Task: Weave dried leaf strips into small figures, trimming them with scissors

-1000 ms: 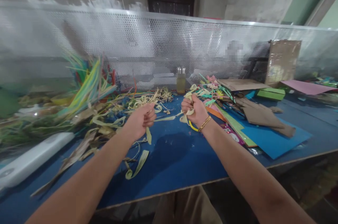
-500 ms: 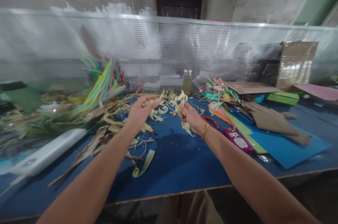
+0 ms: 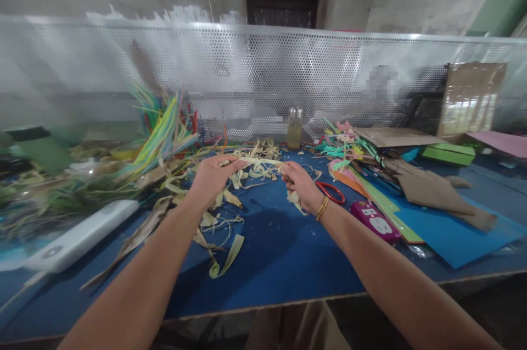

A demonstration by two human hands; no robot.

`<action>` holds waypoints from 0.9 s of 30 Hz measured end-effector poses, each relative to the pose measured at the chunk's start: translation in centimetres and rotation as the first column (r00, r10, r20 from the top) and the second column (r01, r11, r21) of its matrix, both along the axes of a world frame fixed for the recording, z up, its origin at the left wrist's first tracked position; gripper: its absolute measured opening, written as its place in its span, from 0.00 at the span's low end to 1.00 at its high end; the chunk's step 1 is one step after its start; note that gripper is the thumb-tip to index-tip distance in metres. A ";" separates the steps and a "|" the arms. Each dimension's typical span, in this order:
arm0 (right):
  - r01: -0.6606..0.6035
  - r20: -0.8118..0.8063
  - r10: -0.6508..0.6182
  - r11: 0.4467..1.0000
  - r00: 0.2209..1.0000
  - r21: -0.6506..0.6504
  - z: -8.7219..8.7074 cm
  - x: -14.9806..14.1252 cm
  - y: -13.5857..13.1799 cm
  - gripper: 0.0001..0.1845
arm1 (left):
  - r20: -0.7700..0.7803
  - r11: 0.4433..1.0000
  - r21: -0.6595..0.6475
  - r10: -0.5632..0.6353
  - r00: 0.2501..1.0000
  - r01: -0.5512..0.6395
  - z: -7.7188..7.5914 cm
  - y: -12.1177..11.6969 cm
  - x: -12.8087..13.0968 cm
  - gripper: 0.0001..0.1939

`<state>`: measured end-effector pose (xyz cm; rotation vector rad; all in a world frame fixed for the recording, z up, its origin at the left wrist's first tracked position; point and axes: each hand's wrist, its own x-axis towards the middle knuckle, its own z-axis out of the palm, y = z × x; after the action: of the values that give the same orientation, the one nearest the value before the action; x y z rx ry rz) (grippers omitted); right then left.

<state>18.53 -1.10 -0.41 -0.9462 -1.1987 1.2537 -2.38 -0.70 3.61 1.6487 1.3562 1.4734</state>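
A pale dried husk strip [image 3: 263,161] stretches between my two hands above the blue table. My left hand [image 3: 214,175] is closed, pinching the strip's left end between thumb and fingers. On the other side, my right hand [image 3: 300,184] closes around its right end, and a gold bracelet [image 3: 323,208] circles that wrist. Several curled husk pieces lie beneath and around the hands, among them a pale curl [image 3: 227,257] nearer the front. Red-handled scissors [image 3: 330,192] rest just right of my right hand; their blades are hidden.
On the left are a white glue-gun-like device [image 3: 82,237] and a heap of green and yellow strands [image 3: 164,125]. A glass jar [image 3: 294,129] stands at the back before a perforated metal panel [image 3: 263,75]. Rightward lie a purple device [image 3: 375,221], blue paper [image 3: 448,234] and cardboard [image 3: 432,185].
My left hand has closed from a looser, raised pose onto the pale strip, which now spans both hands. The right hand has turned slightly. The whole view has shifted a little.
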 end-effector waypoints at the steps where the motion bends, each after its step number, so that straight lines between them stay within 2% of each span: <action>1: 0.028 -0.004 -0.028 1.000 1.000 -0.006 0.1 0.1 0.0 0.07 | 0.047 1.000 -0.022 -0.010 0.999 0.011 0.1 0.1 -0.2 0.12; 3: 0.106 0.003 -0.106 0.994 0.994 0.032 0.2 0.1 0.2 0.07 | 0.150 0.996 -0.055 -0.063 0.987 0.072 0.4 0.2 -0.6 0.12; 6: 0.130 -0.019 -0.129 0.990 0.991 0.060 -0.2 0.2 0.5 0.07 | 0.332 0.970 -0.040 -0.212 0.919 0.238 0.5 0.4 -0.9 0.11; 9: 0.175 0.083 -0.188 0.974 0.979 0.146 -0.9 0.2 0.7 0.08 | 0.496 0.920 0.039 -0.357 0.791 0.390 0.6 0.3 -0.5 0.12; 12: 0.214 0.213 -0.285 0.928 0.934 0.305 -1.3 0.2 0.8 0.16 | 0.559 0.902 0.101 -0.400 0.726 0.419 0.6 -0.1 0.2 0.12; 14: 0.221 0.304 -0.356 0.890 0.884 0.400 -1.3 0.2 0.8 0.15 | 0.562 0.910 0.122 -0.392 0.729 0.395 0.6 -0.5 0.8 0.12; 16: 0.213 0.423 -0.424 0.862 0.801 0.460 -1.1 0.3 0.7 0.10 | 0.552 0.914 0.131 -0.389 0.737 0.384 0.6 -0.7 1.2 0.12; 19: 0.211 0.589 -0.483 0.857 0.648 0.470 -0.8 0.4 0.7 0.05 | 0.526 0.905 0.111 -0.404 0.749 0.411 0.2 -0.8 1.6 0.12; 23: 0.247 0.655 -0.527 0.844 0.542 0.476 -0.2 0.6 0.3 0.06 | 0.515 0.884 0.004 -0.402 0.757 0.467 -0.4 -0.7 2.1 0.12; 25: 0.271 0.656 -0.575 0.815 0.489 0.513 0.2 0.5 0.0 0.06 | 0.543 0.842 -0.084 -0.411 0.733 0.534 -0.6 -0.8 2.4 0.13; 27: 0.280 0.642 -0.623 0.779 0.447 0.561 0.6 0.5 -0.3 0.06 | 0.575 0.730 -0.210 -0.445 0.686 0.650 -0.8 -1.2 2.8 0.14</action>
<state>19.07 -1.36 0.16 -1.4904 -1.6316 0.0316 0.39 -1.92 2.81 1.1523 0.6938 1.0376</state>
